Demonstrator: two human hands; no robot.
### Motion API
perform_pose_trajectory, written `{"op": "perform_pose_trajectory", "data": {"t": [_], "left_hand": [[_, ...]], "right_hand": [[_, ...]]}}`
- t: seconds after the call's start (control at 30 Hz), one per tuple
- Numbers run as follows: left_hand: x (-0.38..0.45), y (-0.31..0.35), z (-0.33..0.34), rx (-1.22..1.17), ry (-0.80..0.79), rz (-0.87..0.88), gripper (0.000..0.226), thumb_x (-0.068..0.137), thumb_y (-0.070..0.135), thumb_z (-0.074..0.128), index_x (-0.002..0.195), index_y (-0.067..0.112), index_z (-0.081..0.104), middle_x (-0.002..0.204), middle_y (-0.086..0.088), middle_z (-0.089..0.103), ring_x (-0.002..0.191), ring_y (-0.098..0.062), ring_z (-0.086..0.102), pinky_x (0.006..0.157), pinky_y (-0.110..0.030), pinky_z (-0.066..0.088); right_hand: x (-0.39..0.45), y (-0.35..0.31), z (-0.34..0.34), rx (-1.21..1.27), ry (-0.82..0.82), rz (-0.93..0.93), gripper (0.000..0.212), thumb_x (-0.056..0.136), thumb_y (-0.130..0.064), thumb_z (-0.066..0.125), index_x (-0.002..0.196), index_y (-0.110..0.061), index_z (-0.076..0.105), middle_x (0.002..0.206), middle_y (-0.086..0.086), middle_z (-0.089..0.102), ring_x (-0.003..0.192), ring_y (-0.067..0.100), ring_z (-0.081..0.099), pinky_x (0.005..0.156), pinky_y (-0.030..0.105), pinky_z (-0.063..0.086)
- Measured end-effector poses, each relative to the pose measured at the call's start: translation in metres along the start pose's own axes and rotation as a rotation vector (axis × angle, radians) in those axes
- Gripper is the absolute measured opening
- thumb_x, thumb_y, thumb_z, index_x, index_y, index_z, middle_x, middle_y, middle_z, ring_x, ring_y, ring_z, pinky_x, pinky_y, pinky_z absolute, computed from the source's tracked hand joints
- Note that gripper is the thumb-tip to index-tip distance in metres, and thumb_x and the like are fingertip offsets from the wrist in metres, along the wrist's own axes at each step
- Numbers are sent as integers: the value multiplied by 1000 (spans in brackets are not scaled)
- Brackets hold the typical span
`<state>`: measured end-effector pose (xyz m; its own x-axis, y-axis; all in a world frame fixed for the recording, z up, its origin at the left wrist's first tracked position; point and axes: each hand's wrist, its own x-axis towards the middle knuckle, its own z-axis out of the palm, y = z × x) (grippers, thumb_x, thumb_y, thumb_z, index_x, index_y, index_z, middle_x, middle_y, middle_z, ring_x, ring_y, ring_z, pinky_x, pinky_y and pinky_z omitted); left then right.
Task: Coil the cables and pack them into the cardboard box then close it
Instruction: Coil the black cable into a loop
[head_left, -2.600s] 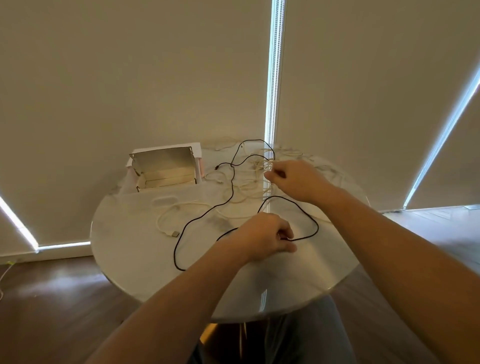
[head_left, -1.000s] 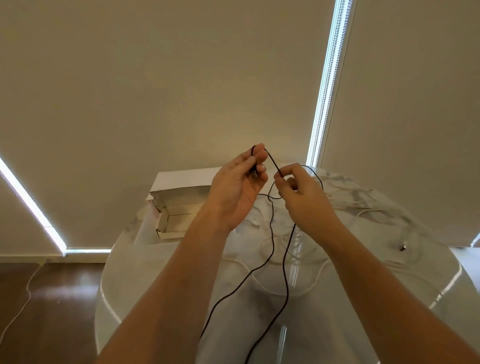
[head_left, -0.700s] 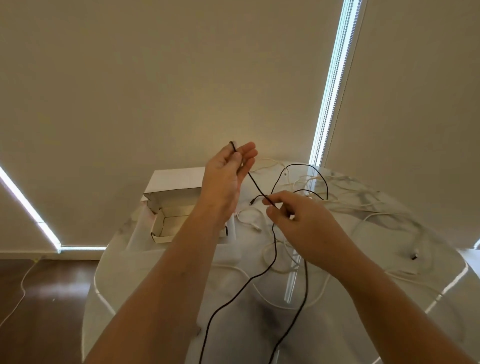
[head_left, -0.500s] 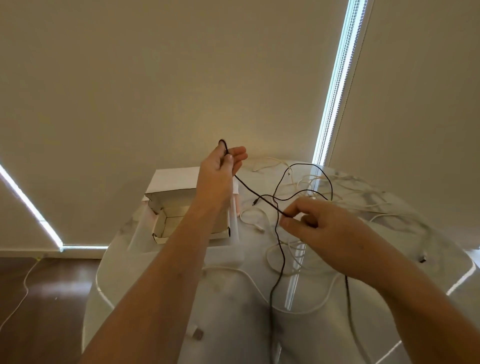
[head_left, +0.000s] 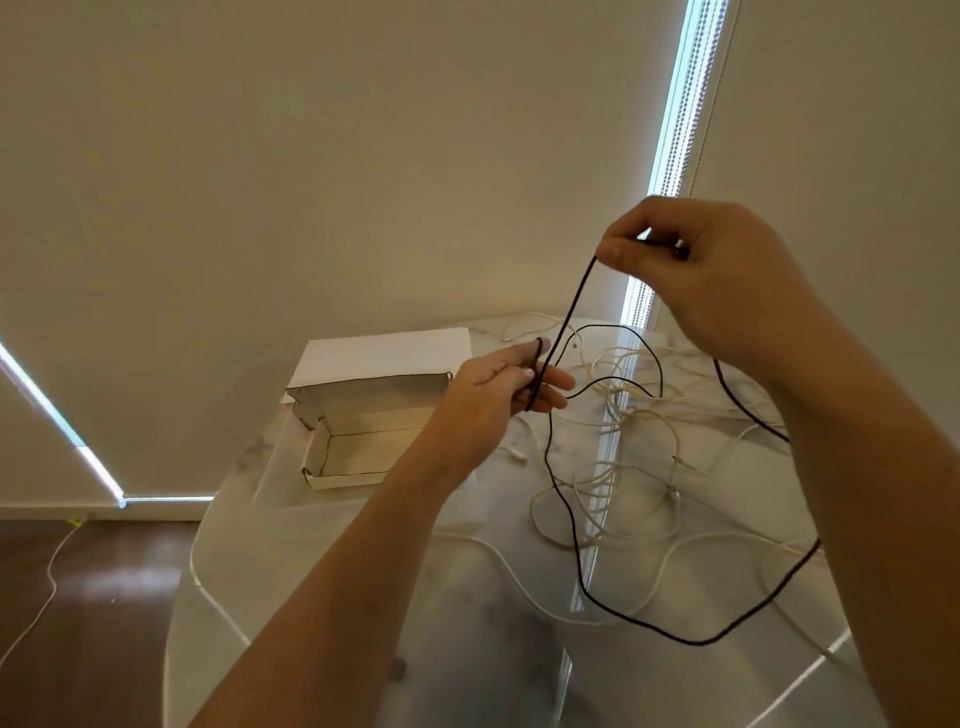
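Pinching one black cable (head_left: 566, 525): left hand (head_left: 498, 387) and right hand (head_left: 691, 270) grips closed on it; one open cardboard box (head_left: 363, 415).

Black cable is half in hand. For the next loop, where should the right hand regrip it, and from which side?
Probably on the taut stretch of the black cable between the left hand and the right hand. It hangs in the air, apart from the white cables tangled on the table, so a pinch from the right, just above the left hand, should catch nothing else.
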<state>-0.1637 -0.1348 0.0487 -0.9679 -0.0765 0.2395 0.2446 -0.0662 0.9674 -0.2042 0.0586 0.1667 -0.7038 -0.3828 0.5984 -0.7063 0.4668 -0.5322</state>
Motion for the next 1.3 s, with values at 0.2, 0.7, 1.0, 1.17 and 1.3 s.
{"op": "perform_pose_trajectory", "data": {"t": [0.2,0.7,1.0,1.17,1.3], "left_hand": [[-6,-2,12,-95,-42,36,43,103,-5,30,124,6,66,88,-9,70,76,-18,62,75,-29,50],[-3,-12,20,-487,7,-58,39,105,8,35,123,-2,68,77,-2,53,68,-11,45,65,-21,42],[4,-6,2,-785,99,-65,30,106,10,44,127,-3,60,94,-2,61,72,-9,52,73,-24,47],[14,-11,1,-728,309,-28,25,106,5,44,122,-3,61,100,-8,72,73,-10,58,73,-21,51],[21,-19,1,-537,407,52,25,107,2,41,112,-1,65,100,-8,75,77,-12,61,79,-22,52]], "right_hand": [[28,14,12,-9,40,-2,17,95,-44,64,98,-30,74,84,7,65,70,12,53,63,20,39],[16,87,66,98,5,289,23,96,-48,61,94,-31,76,53,-10,45,39,2,39,56,24,35],[-31,82,101,5,-276,328,28,99,-51,54,93,-34,75,46,-13,49,40,4,37,52,23,35],[-67,58,102,-81,-370,257,26,100,-52,49,108,-42,72,64,-6,64,51,3,54,51,12,37],[-98,35,87,-100,-444,181,30,101,-50,48,118,-39,70,80,-12,70,71,3,62,64,11,44]]}}
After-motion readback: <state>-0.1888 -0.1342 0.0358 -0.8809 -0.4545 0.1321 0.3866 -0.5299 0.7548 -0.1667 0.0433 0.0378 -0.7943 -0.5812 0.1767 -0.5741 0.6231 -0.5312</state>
